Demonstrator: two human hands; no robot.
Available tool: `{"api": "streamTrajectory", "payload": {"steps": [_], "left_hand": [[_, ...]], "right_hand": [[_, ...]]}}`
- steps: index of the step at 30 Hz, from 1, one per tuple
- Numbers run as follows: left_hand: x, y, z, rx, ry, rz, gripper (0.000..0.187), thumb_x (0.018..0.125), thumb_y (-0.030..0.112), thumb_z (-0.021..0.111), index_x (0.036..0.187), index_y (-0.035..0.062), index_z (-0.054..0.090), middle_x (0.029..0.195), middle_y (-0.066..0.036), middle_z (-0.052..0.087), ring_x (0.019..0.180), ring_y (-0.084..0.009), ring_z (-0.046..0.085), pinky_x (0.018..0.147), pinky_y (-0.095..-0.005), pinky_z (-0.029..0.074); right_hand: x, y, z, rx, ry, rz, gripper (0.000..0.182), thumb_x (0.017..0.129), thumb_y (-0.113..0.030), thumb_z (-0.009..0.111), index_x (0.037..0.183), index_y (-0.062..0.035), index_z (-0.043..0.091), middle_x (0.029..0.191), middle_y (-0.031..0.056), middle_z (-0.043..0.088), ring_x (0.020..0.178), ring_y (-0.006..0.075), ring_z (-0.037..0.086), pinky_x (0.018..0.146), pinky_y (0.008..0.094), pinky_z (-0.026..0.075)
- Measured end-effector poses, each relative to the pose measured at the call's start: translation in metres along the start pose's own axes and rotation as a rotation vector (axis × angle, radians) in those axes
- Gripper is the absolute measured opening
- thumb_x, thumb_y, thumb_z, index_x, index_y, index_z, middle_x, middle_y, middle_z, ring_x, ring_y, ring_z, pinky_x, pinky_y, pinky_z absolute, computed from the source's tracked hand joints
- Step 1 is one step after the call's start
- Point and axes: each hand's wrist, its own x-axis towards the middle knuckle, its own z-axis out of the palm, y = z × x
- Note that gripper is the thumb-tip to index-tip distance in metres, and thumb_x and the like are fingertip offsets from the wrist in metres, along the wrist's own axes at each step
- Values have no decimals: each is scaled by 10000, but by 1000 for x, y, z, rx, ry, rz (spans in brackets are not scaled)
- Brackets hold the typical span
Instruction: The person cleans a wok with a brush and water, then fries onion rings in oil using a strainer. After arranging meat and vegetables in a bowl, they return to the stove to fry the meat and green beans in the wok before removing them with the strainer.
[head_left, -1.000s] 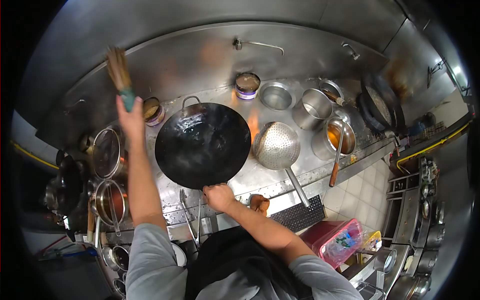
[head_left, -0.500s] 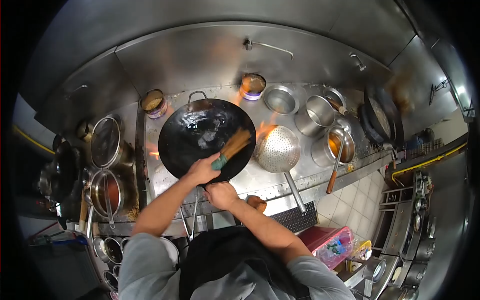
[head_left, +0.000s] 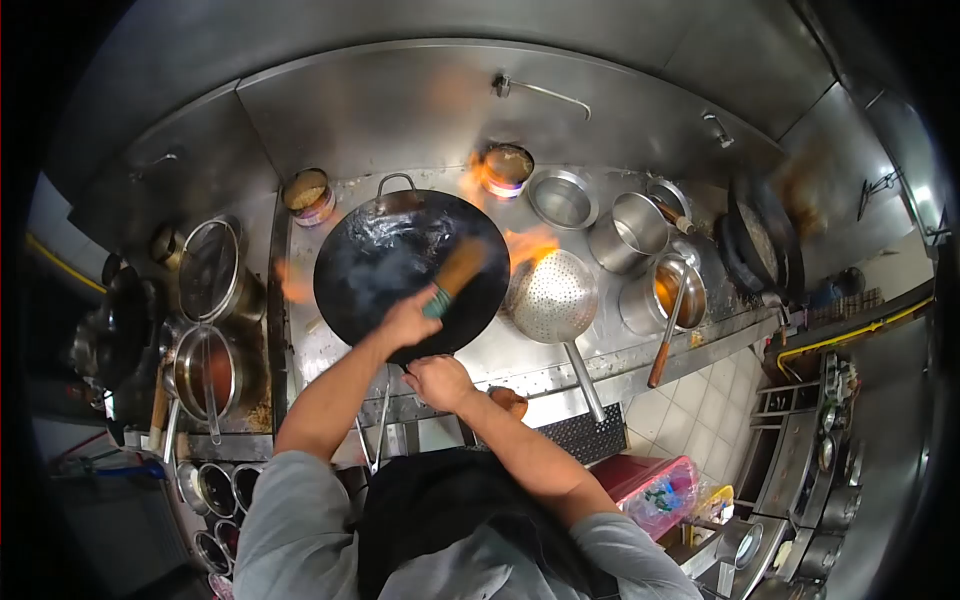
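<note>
A large black wok (head_left: 380, 295) sits over the burner, with steam and wet patches inside it. My left hand (head_left: 410, 325) is closed around the green-wrapped grip of a bamboo wok brush (head_left: 462, 266), whose bristles are over the wok's right side and blurred by motion. At the wok's near edge, my right hand (head_left: 440, 382) is wrapped round its handle, which the fingers mostly hide. To the right lies a perforated strainer (head_left: 555, 300) with a long metal handle pointing toward me.
Flames (head_left: 530, 245) rise between the wok and strainer and near the tin can (head_left: 508, 172) behind. Metal pots (head_left: 630, 232) and a ladle (head_left: 672, 325) stand to the right. Sauce pots (head_left: 207, 385) are at left. A tap (head_left: 545, 92) projects from the back wall.
The brush bristles have moved up and slightly left in the wok and now blur. Flames beside the strainer and rear can are larger, and more steam shows. My right hand keeps its hold.
</note>
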Motion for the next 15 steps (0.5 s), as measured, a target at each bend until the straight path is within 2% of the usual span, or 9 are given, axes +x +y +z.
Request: {"api": "streamTrajectory", "payload": {"steps": [1, 3, 5, 6, 9, 11, 13, 14, 15], "left_hand": [[-7, -18, 10, 28, -10, 211, 773, 712, 314, 773, 1416, 251, 458, 1262, -182, 599, 1117, -333, 610, 957, -375, 466], [-31, -24, -48, 262, -182, 175, 770, 703, 333, 786, 1402, 309, 466, 1223, -160, 627, 1066, -331, 634, 933, -389, 484], [2, -94, -108, 761, -74, -58, 606, 773, 342, 700, 1338, 231, 509, 1080, -186, 671, 1000, -352, 652, 850, -442, 522], [0, -66, -152, 722, 90, -244, 560, 798, 338, 664, 1323, 218, 510, 1060, -191, 676, 985, -350, 658, 831, -455, 527], [17, -39, -193, 331, 574, -244, 647, 807, 307, 660, 1406, 212, 434, 1092, -219, 658, 1020, -383, 632, 865, -482, 502], [21, -28, -165, 83, 670, -173, 716, 778, 313, 690, 1427, 209, 407, 1122, -220, 647, 1027, -390, 627, 885, -467, 500], [64, -80, -83, 95, 739, -53, 771, 737, 298, 726, 1432, 217, 403, 1144, -208, 643, 1026, -381, 633, 896, -439, 501], [73, -103, -38, 109, 575, 14, 806, 712, 291, 737, 1439, 221, 396, 1164, -190, 641, 1041, -367, 634, 917, -423, 494], [41, -48, -29, 91, 178, -209, 818, 692, 272, 736, 1439, 194, 410, 1159, -188, 646, 1068, -355, 626, 923, -402, 488]], "right_hand": [[0, 1, 0, 3, 0, 5, 254, 870, -261, 594, 765, -35, 640, 779, 166, 672, 754, 346, 663, 738, 447, 523], [-2, 0, 2, -4, 12, -4, 255, 870, -264, 595, 764, -36, 640, 780, 161, 671, 751, 347, 660, 736, 448, 520], [0, -2, 0, -4, 7, -8, 255, 870, -262, 596, 763, -35, 639, 785, 158, 670, 754, 348, 657, 733, 451, 517], [-1, -4, 0, -7, -16, 23, 249, 869, -259, 597, 766, -36, 640, 791, 157, 670, 765, 348, 656, 734, 450, 515], [-1, -3, 0, 1, -10, 50, 238, 870, -252, 596, 771, -41, 642, 800, 156, 670, 789, 346, 655, 746, 451, 510], [1, 5, 2, -5, 13, 14, 231, 872, -248, 595, 774, -45, 644, 804, 154, 671, 802, 344, 654, 756, 453, 508], [2, 12, 12, 27, 55, -38, 238, 869, -252, 606, 763, -41, 636, 801, 151, 662, 793, 344, 648, 745, 447, 511], [4, 12, 14, 26, 59, -40, 238, 869, -252, 606, 763, -41, 636, 801, 151, 662, 793, 344, 648, 745, 447, 511], [3, 13, 15, 5, 61, -37, 236, 867, -248, 609, 757, -41, 638, 800, 152, 662, 791, 344, 647, 744, 444, 511]]}}
